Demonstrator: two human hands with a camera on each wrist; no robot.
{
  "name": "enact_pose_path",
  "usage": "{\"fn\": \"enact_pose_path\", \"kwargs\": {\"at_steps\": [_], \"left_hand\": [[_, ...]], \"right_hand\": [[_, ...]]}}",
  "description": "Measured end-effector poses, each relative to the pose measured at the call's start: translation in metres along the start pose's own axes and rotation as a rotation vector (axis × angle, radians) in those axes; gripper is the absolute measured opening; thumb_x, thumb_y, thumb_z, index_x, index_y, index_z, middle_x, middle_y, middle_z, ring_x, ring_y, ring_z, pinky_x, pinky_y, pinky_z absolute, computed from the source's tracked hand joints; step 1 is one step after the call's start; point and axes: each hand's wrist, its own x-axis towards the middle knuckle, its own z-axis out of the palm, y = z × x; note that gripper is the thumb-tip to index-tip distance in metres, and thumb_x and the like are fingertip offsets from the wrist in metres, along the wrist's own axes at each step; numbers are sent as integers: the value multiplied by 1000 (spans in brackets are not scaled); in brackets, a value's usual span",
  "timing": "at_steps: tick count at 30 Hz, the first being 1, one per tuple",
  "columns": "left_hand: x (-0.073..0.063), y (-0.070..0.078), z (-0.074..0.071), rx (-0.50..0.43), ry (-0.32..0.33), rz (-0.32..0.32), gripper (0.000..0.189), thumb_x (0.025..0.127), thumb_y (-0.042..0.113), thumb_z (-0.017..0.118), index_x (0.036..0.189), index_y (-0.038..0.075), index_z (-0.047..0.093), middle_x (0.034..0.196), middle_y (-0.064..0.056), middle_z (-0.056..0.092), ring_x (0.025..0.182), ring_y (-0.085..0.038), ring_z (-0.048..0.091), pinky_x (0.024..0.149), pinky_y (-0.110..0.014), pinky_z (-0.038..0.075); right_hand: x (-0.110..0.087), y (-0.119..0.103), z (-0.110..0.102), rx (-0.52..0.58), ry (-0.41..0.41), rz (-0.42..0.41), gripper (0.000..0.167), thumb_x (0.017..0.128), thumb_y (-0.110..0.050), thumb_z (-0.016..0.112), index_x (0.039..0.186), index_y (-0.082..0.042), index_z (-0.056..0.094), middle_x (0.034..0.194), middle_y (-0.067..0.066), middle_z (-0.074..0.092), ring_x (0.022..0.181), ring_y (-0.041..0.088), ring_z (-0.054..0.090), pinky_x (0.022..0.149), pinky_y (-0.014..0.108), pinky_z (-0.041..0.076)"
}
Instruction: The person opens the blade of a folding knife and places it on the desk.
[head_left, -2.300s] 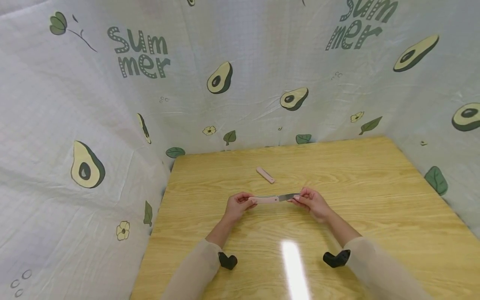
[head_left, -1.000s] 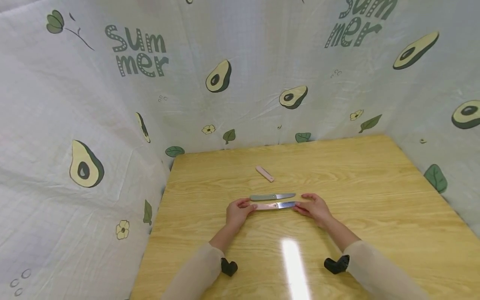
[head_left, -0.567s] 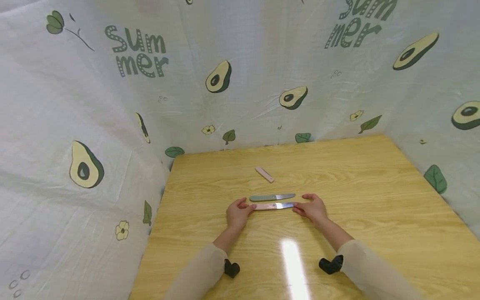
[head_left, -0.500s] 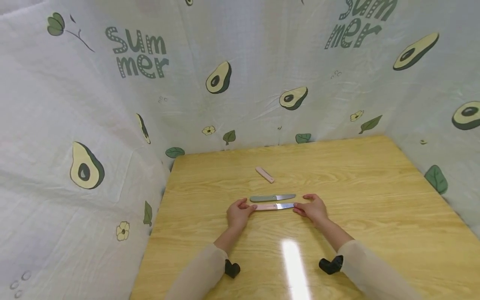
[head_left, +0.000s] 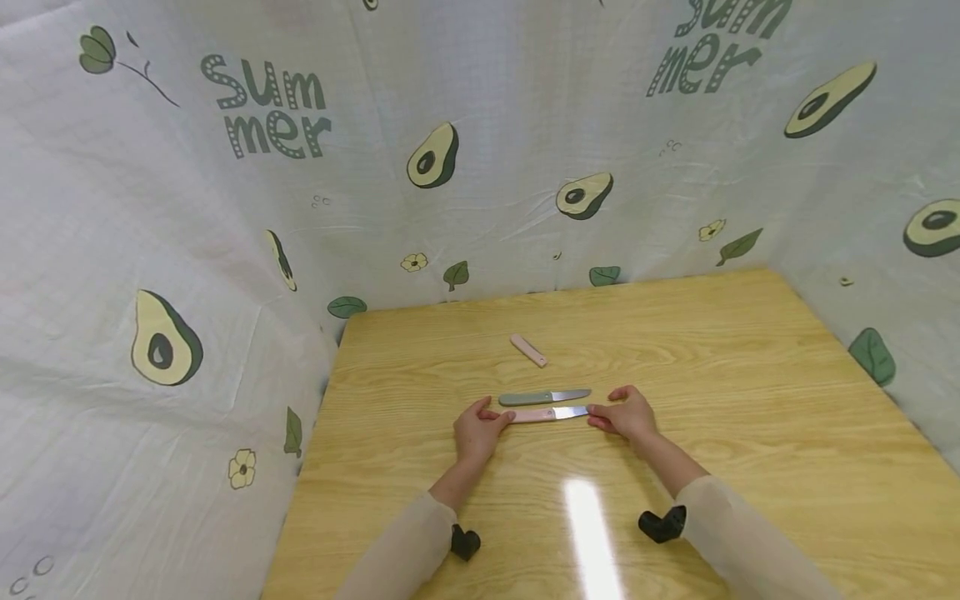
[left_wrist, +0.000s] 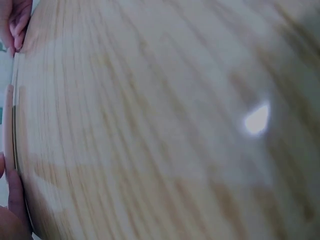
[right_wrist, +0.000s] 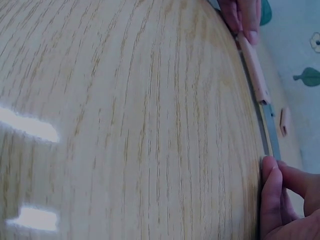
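Note:
A pink-handled knife [head_left: 532, 415] lies crosswise at the middle of the table, unfolded, its silver blade pointing right. My left hand [head_left: 476, 429] pinches the end of its handle. With thumb and fingers, my right hand [head_left: 630, 414] pinches the blade near its tip. Just behind and parallel to it rests a green-handled knife [head_left: 525, 399], also with its blade to the right; no hand touches it. The right wrist view shows the pink handle [right_wrist: 255, 72] and the fingertips on the blade [right_wrist: 271, 132]. Only the pink handle's side [left_wrist: 8, 125] shows in the left wrist view.
Farther back lies a short pink piece [head_left: 528, 350] with a small round mark at one end, set diagonally. The wooden table [head_left: 675, 333] meets an avocado-print cloth [head_left: 510, 233] at its back and sides. A bright light reflection [head_left: 588, 525] shines near the front.
Since the earliest frame, both hands have brought the pink knife slightly nearer and down, and the green knife behind it has come fully into view. Over the last half second, almost nothing moves.

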Motion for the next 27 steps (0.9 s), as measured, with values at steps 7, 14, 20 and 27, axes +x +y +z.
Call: {"fn": "enact_pose_path", "kwargs": {"at_steps": [7, 14, 20, 27], "left_hand": [[-2, 2, -1, 8, -1, 18, 52, 74, 28, 84, 117, 4, 69, 79, -3, 70, 67, -8, 59, 59, -21, 49], [-1, 0, -1, 23, -1, 18, 53, 74, 29, 85, 118, 5, 69, 78, -2, 69, 67, -8, 59, 59, -22, 49], [1, -2, -1, 26, -6, 15, 53, 75, 30, 84, 119, 5, 68, 80, -3, 69, 67, -7, 58, 60, -22, 50], [1, -2, -2, 32, -4, 14, 56, 75, 30, 84, 121, 4, 66, 80, -3, 68, 67, -8, 57, 60, -22, 50]], "right_hand": [[-1, 0, 0, -33, 23, -1, 44, 84, -3, 73, 110, 3, 37, 70, 9, 69, 59, 13, 70, 58, 20, 58], [-2, 0, 1, -39, 26, -8, 44, 85, -2, 72, 112, 5, 37, 74, 9, 71, 61, 14, 71, 60, 22, 59], [-2, 0, 1, -42, 31, 3, 49, 86, -4, 72, 118, 5, 37, 74, 8, 72, 61, 13, 71, 59, 20, 58], [-3, 0, 2, -51, 31, 6, 51, 86, -5, 72, 122, 5, 37, 75, 8, 71, 62, 13, 71, 60, 21, 58]]}}
